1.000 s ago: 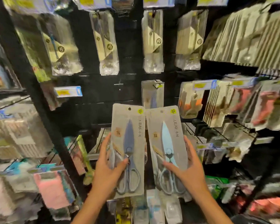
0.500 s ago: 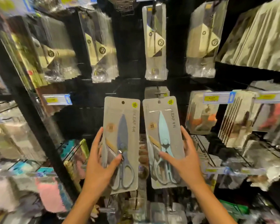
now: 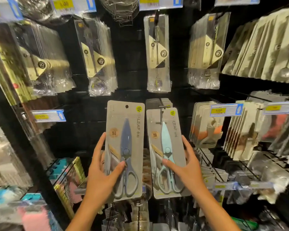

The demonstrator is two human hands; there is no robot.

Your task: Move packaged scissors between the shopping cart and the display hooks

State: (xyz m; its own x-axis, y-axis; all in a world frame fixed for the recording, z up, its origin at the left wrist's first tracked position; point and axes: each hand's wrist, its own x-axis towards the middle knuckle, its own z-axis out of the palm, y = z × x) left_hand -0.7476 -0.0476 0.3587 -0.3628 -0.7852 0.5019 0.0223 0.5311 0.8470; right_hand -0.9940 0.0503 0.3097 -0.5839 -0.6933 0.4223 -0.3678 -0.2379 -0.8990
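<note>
**Two scissor packs reaching the hook**

Two packaged scissors are rising toward the display: the right pack, light blue, is now meeting the hook where matching packs hang; the left pack, darker blue, is standing beside it. The left hand and right hand are each pinching one pack, thumb in front

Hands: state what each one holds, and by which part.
Left hand grips the grey scissors pack by its lower left edge, thumb across the front. Right hand grips the light-blue scissors pack by its lower right edge.
</note>
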